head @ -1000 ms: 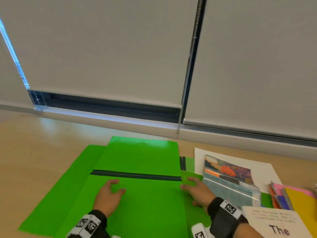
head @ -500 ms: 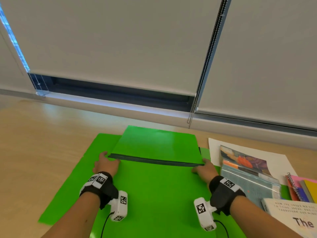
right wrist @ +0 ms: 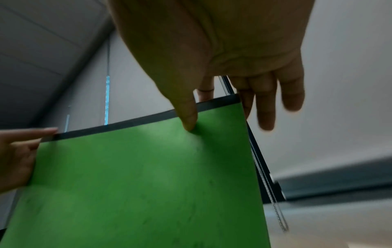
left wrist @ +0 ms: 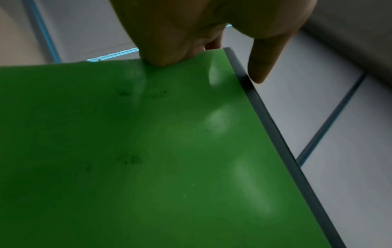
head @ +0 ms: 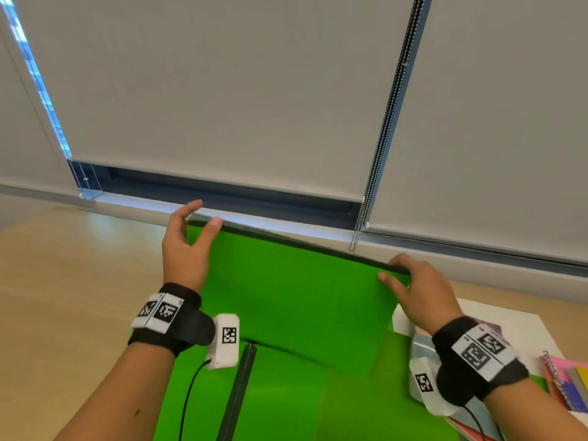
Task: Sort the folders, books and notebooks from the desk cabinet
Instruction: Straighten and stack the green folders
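Note:
A green folder (head: pixel 296 294) with a black spine strip (head: pixel 305 246) along its top edge stands lifted and tilted above the desk. My left hand (head: pixel 203 214) pinches its top left corner, thumb on the near face (left wrist: pixel 161 62) and fingers behind. My right hand (head: pixel 394 268) pinches the top right corner, thumb (right wrist: pixel 188 124) on the green face and fingers behind the spine. More green folders (head: pixel 286 393) lie flat underneath, one with a black spine (head: pixel 240 386) pointing toward me.
The wooden desk (head: pixel 63 297) runs to a window sill with lowered blinds and a bead chain (head: pixel 372 186). To the right lie a white sheet (head: pixel 515 326), a clear plastic sleeve and spiral notebooks (head: pixel 566 383) in pink, blue and yellow.
Both hands moved from the flat folders to the spine edge of the top folder and raised it, so it now stands tilted up off the pile.

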`<action>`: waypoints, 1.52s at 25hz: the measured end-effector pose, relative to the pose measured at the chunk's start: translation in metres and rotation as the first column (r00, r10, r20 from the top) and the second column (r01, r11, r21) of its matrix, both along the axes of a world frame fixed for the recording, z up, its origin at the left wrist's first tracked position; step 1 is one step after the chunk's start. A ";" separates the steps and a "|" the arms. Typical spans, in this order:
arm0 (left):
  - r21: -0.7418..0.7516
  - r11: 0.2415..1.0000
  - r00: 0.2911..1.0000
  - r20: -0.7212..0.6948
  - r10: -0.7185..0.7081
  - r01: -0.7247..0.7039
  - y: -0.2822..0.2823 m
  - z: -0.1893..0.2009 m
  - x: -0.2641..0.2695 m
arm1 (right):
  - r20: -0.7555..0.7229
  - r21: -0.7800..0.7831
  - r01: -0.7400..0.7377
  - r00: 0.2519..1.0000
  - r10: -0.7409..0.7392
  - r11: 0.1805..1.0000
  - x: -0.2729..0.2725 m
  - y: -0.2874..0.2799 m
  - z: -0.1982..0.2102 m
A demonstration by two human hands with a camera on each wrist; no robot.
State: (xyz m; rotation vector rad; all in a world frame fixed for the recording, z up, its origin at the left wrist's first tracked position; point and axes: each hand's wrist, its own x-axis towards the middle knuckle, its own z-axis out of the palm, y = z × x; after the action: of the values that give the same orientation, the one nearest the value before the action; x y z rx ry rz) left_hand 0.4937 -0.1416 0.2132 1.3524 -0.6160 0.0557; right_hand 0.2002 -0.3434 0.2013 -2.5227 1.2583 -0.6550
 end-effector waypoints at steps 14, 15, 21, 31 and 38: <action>-0.009 0.882 0.638 -0.687 -0.348 0.472 -0.024 -0.043 -0.094 | -0.094 -0.220 -0.652 0.755 0.649 0.726 0.053 0.130 -0.011; -0.050 0.884 0.604 -0.713 -0.357 0.464 -0.013 -0.054 -0.085 | -0.118 -0.068 -0.675 0.736 0.666 0.734 0.053 0.128 -0.012; -0.075 0.848 0.559 -0.721 -0.409 0.524 0.062 -0.075 -0.026 | 0.298 0.436 -0.307 0.936 0.186 0.846 0.081 0.041 -0.050; 0.214 0.910 0.647 -0.759 -0.074 0.355 0.139 -0.101 0.028 | 0.514 0.848 -0.464 0.839 -0.180 0.257 0.181 0.084 -0.099; 0.043 0.999 0.444 -0.895 0.043 -0.011 0.170 -0.131 0.047 | 0.297 0.950 -0.288 0.953 -0.062 0.116 0.263 0.159 -0.115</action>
State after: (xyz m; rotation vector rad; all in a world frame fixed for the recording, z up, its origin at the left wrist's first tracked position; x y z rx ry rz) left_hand 0.5403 0.0280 0.0825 1.2009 0.3456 -0.6423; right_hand 0.4630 -0.1845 0.0865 -1.2249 0.8403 0.0317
